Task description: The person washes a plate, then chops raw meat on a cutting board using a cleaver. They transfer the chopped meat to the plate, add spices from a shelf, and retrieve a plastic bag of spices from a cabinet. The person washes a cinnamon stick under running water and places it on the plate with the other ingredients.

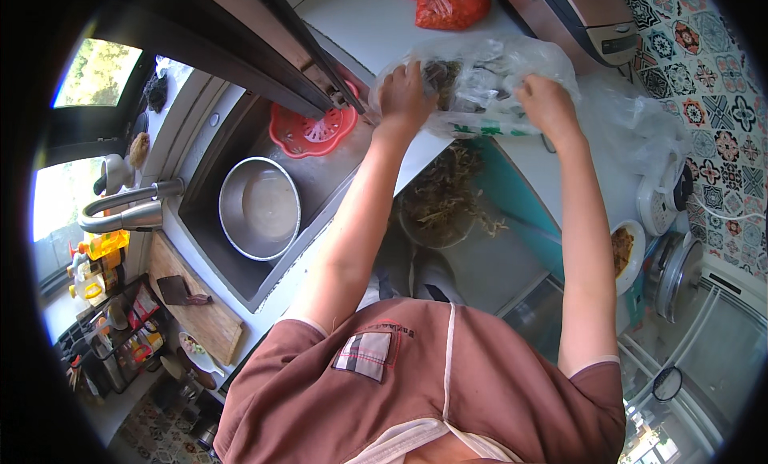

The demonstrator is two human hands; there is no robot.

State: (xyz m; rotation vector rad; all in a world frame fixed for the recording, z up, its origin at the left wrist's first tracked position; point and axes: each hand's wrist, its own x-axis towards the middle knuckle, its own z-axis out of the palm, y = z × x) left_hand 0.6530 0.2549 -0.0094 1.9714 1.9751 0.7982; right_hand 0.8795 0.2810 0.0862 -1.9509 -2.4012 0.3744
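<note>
A clear plastic bag with green print lies on the white counter, dark contents showing through it. My left hand grips the bag's left end, fingers curled over the plastic. At the opposite end, my right hand pinches the bag between bent fingers. Just below the bag, under the counter's edge, a round container holds dry brown plant stalks, some hanging over its rim.
To the left, the sink holds a metal pot and a red plastic colander. A red bag and an appliance stand behind. A cleaver rests on a wooden cutting board. At right is a white bowl of food.
</note>
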